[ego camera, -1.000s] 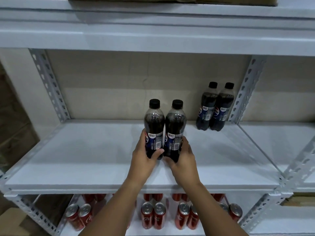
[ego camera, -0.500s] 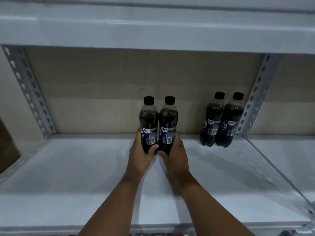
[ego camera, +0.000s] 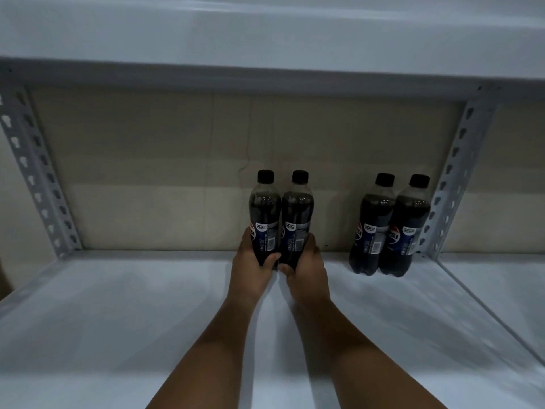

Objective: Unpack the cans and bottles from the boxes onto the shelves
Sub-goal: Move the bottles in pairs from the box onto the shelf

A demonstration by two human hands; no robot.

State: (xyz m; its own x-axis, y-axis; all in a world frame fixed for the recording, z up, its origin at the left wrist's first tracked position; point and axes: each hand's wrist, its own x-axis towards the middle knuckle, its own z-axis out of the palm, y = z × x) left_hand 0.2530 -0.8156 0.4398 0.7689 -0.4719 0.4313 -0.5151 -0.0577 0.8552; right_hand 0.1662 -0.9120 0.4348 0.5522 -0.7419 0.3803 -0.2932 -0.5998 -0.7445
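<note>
4 cola bottles total: pair mid-frame (ego camera: 280,219), pair at right (ego camera: 389,228). 2 hands: left (ego camera: 252,271), right (ego camera: 306,274). 2 slotted uprights: left (ego camera: 38,178), right (ego camera: 454,178).

White shelf (ego camera: 118,335) — four cola bottles (ego camera: 389,225)

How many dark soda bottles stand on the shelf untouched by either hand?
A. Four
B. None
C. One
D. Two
D: the two free bottles stand side by side at the back right of the shelf, while the left hand and right hand each grip one of the other two.
</note>
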